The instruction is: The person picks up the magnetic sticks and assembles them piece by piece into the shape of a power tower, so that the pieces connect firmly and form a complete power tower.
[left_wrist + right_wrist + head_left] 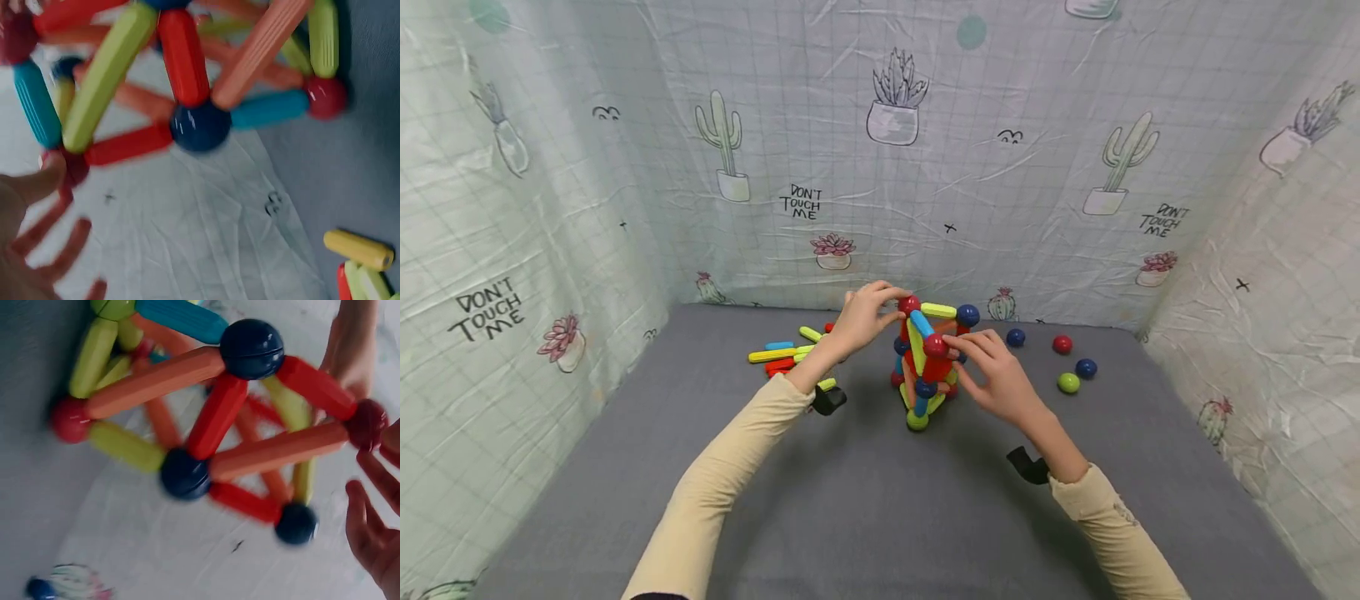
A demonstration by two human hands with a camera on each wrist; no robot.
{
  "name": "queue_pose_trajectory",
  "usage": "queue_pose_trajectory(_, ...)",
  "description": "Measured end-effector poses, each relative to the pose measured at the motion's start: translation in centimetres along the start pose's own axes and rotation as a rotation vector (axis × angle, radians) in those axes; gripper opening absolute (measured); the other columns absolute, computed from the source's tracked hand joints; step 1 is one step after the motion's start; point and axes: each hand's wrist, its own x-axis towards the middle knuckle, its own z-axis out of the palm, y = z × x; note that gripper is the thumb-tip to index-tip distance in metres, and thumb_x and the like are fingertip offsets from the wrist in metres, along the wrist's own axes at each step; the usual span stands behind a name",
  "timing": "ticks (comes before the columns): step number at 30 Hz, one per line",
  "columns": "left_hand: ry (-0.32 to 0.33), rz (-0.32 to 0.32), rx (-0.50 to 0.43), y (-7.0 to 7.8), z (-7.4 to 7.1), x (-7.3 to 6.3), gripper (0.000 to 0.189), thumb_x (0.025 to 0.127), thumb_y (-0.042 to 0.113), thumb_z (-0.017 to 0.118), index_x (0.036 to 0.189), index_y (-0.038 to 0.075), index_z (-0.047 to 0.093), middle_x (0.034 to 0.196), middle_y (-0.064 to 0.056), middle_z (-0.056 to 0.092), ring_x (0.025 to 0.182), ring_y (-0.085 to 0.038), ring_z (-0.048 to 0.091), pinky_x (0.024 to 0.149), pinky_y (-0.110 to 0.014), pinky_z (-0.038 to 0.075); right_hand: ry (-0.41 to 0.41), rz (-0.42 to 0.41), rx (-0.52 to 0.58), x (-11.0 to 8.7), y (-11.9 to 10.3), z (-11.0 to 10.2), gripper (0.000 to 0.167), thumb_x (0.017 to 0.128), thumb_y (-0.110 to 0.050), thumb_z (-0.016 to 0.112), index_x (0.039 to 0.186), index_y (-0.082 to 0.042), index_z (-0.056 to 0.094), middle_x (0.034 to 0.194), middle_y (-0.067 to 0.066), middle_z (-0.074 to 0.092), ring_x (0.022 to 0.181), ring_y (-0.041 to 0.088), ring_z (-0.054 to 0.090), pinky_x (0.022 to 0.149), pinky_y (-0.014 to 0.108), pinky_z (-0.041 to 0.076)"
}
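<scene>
A two-level frame of coloured magnetic sticks and balls stands upright on the grey table, with a lime ball [917, 420] at its near bottom corner. My left hand [863, 315] pinches the red ball [909, 306] at the top left corner between thumb and finger; its other fingers are spread in the left wrist view. At the near top corner, my right hand [1000, 375] holds another red ball [936, 346] with its fingertips. A light blue stick [922, 323] joins these two balls. Dark blue balls [252, 350] and slanted orange sticks [278, 452] show in the right wrist view.
Loose sticks [772, 356] in yellow, red, lime and blue lie left of the frame, partly behind my left arm. To the right lie several loose balls, among them a red ball [1062, 344] and a lime ball [1068, 383]. A patterned cloth [895, 192] hangs behind the table.
</scene>
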Motion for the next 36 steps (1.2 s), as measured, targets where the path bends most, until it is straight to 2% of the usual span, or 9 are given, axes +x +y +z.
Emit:
queue_pose_trajectory(6, -0.216, 0.097, -0.159, -1.4, -0.2, 2.7, 0.04, 0.082, 0.012, 0.062, 0.121, 0.009, 0.056, 0.118, -0.009, 0.06, 0.095, -0.023, 0.059, 0.082, -0.031, 0.048, 0.016, -0.149, -0.294, 2.1, -2.4, 1.2, 0.042, 0.071, -0.012, 0.068, 0.113, -0.009, 0.061, 0.1, 0.006, 0.061, 0.09, 0.025, 0.049, 0.067, 0.036, 0.036)
queue_pose_trajectory(9, -0.238, 0.092, -0.055, -2.7, -0.4, 2.3, 0.039, 0.084, 0.015, 0.061, 0.123, 0.011, 0.055, 0.115, -0.008, 0.061, 0.097, -0.021, 0.059, 0.083, -0.033, 0.047, 0.019, -0.155, -0.342, 2.6, -2.8, 1.4, 0.04, 0.073, -0.015, 0.068, 0.112, -0.011, 0.061, 0.1, 0.004, 0.061, 0.093, 0.024, 0.05, 0.07, 0.037, 0.037)
queue_pose_trajectory(12, -0.255, 0.048, 0.159, -5.8, -0.5, 0.1, 0.03, 0.085, 0.019, 0.06, 0.114, 0.013, 0.06, 0.106, -0.005, 0.064, 0.093, -0.02, 0.059, 0.08, -0.038, 0.046, 0.043, -0.108, -0.324, 2.2, -2.4, 0.8, 0.028, 0.083, -0.018, 0.06, 0.11, -0.011, 0.062, 0.101, 0.005, 0.061, 0.094, 0.025, 0.049, 0.074, 0.039, 0.037)
queue_pose_trajectory(17, -0.386, -0.029, 0.456, -12.2, -0.1, -5.2, 0.012, 0.08, 0.02, 0.065, 0.089, 0.012, 0.068, 0.084, -0.005, 0.064, 0.076, -0.02, 0.058, 0.074, -0.045, 0.042, 0.125, -0.006, -0.25, 1.0, -1.0, -0.8, 0.027, 0.079, -0.007, 0.06, 0.106, -0.008, 0.063, 0.102, 0.01, 0.06, 0.09, 0.027, 0.046, 0.072, 0.042, 0.034)
queue_pose_trajectory(21, -0.443, -0.046, 0.602, -14.8, 0.0, -7.5, 0.017, 0.075, 0.026, 0.069, 0.085, 0.012, 0.066, 0.08, -0.005, 0.063, 0.074, -0.024, 0.057, 0.077, -0.051, 0.041, 0.153, 0.051, -0.224, 0.1, 0.2, -1.3, 0.031, 0.075, -0.004, 0.062, 0.105, -0.007, 0.064, 0.102, 0.012, 0.059, 0.089, 0.028, 0.044, 0.072, 0.044, 0.033)
queue_pose_trajectory(25, -0.478, -0.053, 0.678, -14.9, 0.1, -7.8, 0.023, 0.079, 0.021, 0.066, 0.101, 0.011, 0.065, 0.096, -0.011, 0.064, 0.089, -0.032, 0.056, 0.085, -0.056, 0.038, 0.119, 0.094, -0.223, -0.7, 0.9, -1.1, 0.034, 0.075, -0.007, 0.064, 0.108, -0.007, 0.062, 0.102, 0.013, 0.058, 0.088, 0.028, 0.045, 0.072, 0.046, 0.036)
queue_pose_trajectory(31, -0.562, -0.11, 0.743, -13.9, -0.1, -7.6, 0.017, 0.084, 0.017, 0.061, 0.098, 0.009, 0.065, 0.097, -0.017, 0.062, 0.093, -0.037, 0.053, 0.084, -0.056, 0.037, 0.071, 0.131, -0.201, -1.0, 1.1, -0.7, 0.037, 0.077, -0.01, 0.066, 0.113, -0.009, 0.059, 0.104, 0.014, 0.057, 0.089, 0.028, 0.046, 0.074, 0.045, 0.038)
queue_pose_trajectory(33, -0.509, -0.106, 0.764, -13.5, -0.4, -7.4, 0.023, 0.085, 0.019, 0.059, 0.107, 0.011, 0.062, 0.092, -0.016, 0.064, 0.09, -0.038, 0.055, 0.084, -0.058, 0.036, 0.062, 0.137, -0.193, -1.1, 1.1, -0.7, 0.037, 0.077, -0.011, 0.065, 0.114, -0.009, 0.058, 0.104, 0.014, 0.057, 0.089, 0.028, 0.046, 0.075, 0.044, 0.039)
queue_pose_trajectory(36, -0.348, -0.072, 0.743, -11.4, -1.0, -6.5, 0.029, 0.088, 0.024, 0.055, 0.116, 0.016, 0.055, 0.085, -0.011, 0.066, 0.082, -0.034, 0.057, 0.082, -0.057, 0.037, 0.05, 0.145, -0.182, -1.2, 1.0, -0.8, 0.038, 0.077, -0.01, 0.066, 0.114, -0.009, 0.058, 0.104, 0.014, 0.057, 0.089, 0.027, 0.046, 0.074, 0.043, 0.039)
